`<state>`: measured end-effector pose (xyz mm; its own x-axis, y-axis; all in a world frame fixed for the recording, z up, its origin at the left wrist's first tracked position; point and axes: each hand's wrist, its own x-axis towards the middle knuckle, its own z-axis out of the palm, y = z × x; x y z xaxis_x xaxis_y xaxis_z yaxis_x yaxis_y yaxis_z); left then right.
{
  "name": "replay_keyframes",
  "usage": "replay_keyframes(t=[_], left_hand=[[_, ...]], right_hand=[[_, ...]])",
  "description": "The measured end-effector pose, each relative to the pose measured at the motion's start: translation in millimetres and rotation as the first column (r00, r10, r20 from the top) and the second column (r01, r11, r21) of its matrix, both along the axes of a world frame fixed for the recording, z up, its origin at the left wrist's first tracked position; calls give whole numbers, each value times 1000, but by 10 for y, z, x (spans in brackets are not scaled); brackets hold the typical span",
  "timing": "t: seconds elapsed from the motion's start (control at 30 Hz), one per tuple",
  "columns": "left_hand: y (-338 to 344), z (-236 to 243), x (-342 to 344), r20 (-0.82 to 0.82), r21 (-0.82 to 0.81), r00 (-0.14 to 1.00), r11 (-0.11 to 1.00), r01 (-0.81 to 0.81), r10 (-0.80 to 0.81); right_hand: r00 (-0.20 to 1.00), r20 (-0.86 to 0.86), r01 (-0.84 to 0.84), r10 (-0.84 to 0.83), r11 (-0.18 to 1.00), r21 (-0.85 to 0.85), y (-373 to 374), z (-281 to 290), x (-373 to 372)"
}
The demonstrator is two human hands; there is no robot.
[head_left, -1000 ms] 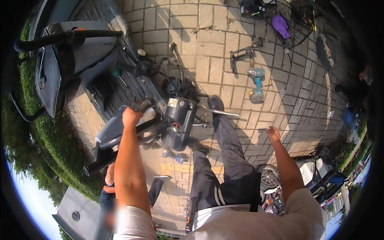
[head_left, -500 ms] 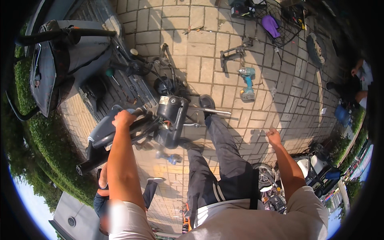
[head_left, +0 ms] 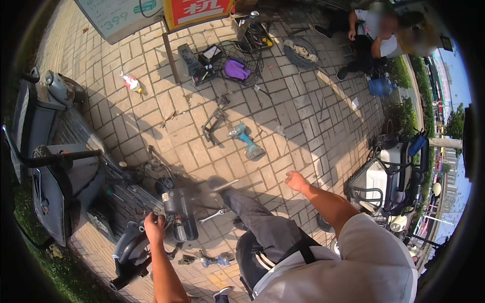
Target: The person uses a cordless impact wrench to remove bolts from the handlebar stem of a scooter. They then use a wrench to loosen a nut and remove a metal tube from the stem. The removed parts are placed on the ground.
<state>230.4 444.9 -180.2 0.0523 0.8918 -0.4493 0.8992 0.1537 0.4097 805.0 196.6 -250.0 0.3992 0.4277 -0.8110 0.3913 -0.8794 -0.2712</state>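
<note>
I had my left hand (head_left: 154, 228) wrapped around the dark motor unit (head_left: 179, 214) that sat at the rear end of the stripped scooter frame (head_left: 76, 187), fingers closed on its near edge. My right hand (head_left: 296, 180) hung in the air over the brick pavement (head_left: 303, 121), fingers loosely spread and holding nothing. A teal cordless drill (head_left: 246, 142) lay on the bricks well beyond it, near a black bracket (head_left: 213, 123).
</note>
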Motion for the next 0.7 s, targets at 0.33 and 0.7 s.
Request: replay_keyframes(t=[0.33, 0.7], left_hand=[[-2763, 480, 659, 373, -474, 803, 839, -266, 465], [-3256, 828, 1095, 267, -664, 685, 645, -379, 678]], right_hand=[[997, 46, 63, -66, 997, 52, -1580, 1018, 156], [988, 97, 119, -120, 993, 18, -3060, 1722, 789]])
